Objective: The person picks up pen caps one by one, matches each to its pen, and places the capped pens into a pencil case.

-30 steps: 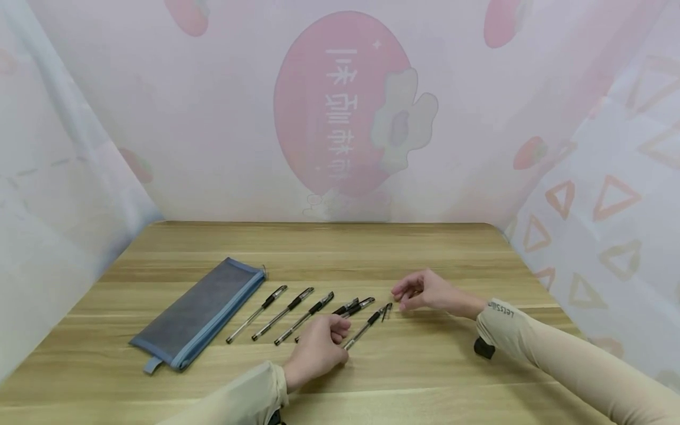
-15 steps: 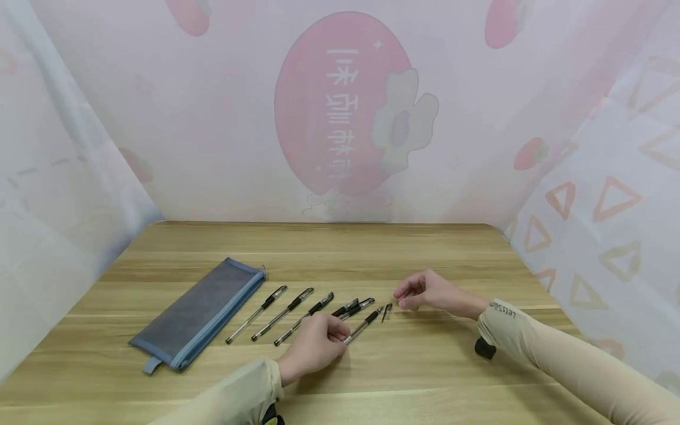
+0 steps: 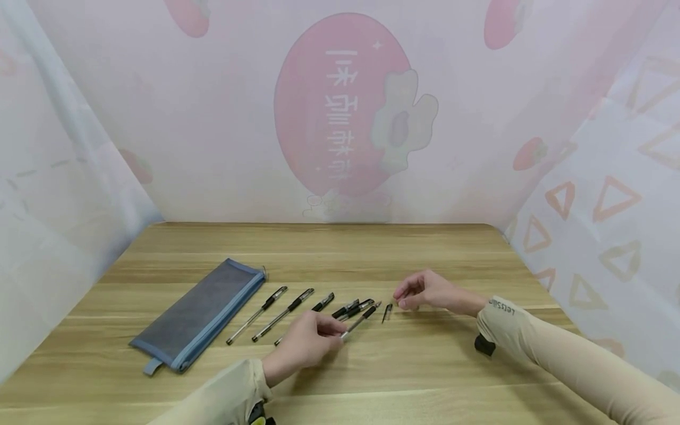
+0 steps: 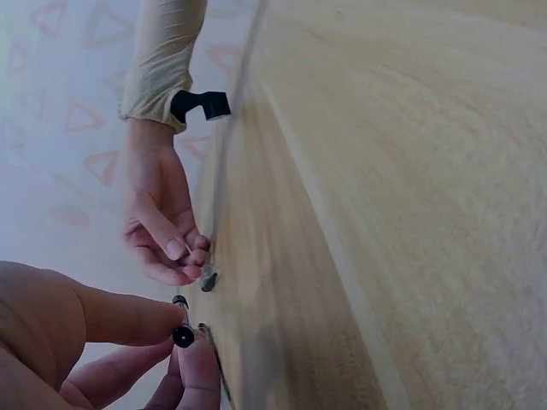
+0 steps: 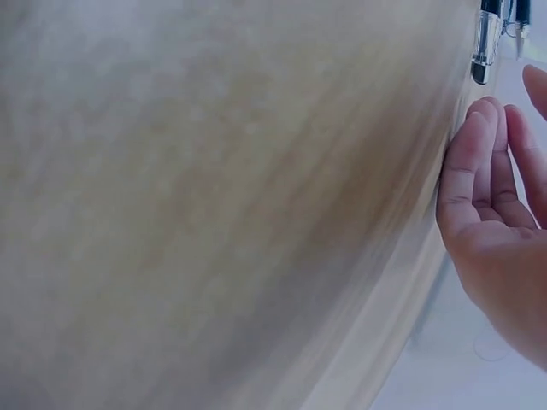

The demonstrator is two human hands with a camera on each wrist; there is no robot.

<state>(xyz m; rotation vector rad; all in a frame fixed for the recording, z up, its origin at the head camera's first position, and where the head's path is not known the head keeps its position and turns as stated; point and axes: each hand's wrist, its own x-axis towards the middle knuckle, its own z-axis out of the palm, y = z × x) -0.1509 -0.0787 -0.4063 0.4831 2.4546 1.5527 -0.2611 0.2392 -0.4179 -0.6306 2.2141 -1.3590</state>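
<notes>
In the head view my left hand [image 3: 305, 342] pinches an uncapped gel pen [image 3: 363, 319] near its rear end, between thumb and fingers. The pen's bare tip points up and right; its rear end [image 4: 183, 336] faces the left wrist camera. A pen cap [image 3: 387, 313] with a dark clip lies on the table just right of that tip, apart from the pen. My right hand [image 3: 430, 294] rests by the cap with fingers [image 5: 479, 162] loosely bent, apparently holding nothing. Several capped black pens, such as this pen [image 3: 284, 314], lie left of the held one, some partly behind my left hand.
A grey-blue zippered pencil case [image 3: 196, 313] lies at the left on the wood-grain table [image 3: 340, 242]. Printed curtains [image 3: 223, 118] hang behind the table and at both sides.
My left hand has drawn the pen back to the left, out of its cap, baring the tip. The cap stays in place on the table. My right hand has barely moved.
</notes>
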